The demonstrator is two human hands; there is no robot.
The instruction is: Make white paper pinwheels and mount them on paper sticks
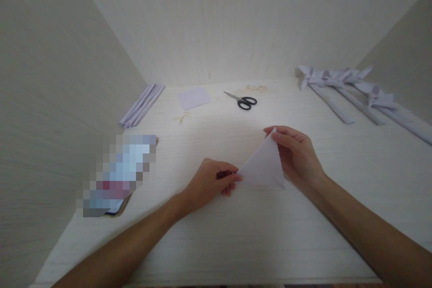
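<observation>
A pale sheet of paper (pixel 265 164), folded into a triangle, is held between my two hands just above the white table. My left hand (pixel 216 177) pinches its left corner between thumb and fingers. At the top corner, the thumb and fingers of my right hand (pixel 297 153) grip the paper, with some fingers hidden behind it. The lower right corner of the triangle hangs free. Beyond my hands lie scissors (pixel 241 100) with black handles, closed, and a square of pale paper (pixel 194 98).
Rolled paper sticks (pixel 142 105) lie at the back left. Several paper pinwheels (pixel 340 85) on paper sticks rest at the back right. A blurred phone (pixel 123 171) leans at left. Thin pale strips (pixel 183 118) and small bits (pixel 256 88) lie near the back wall.
</observation>
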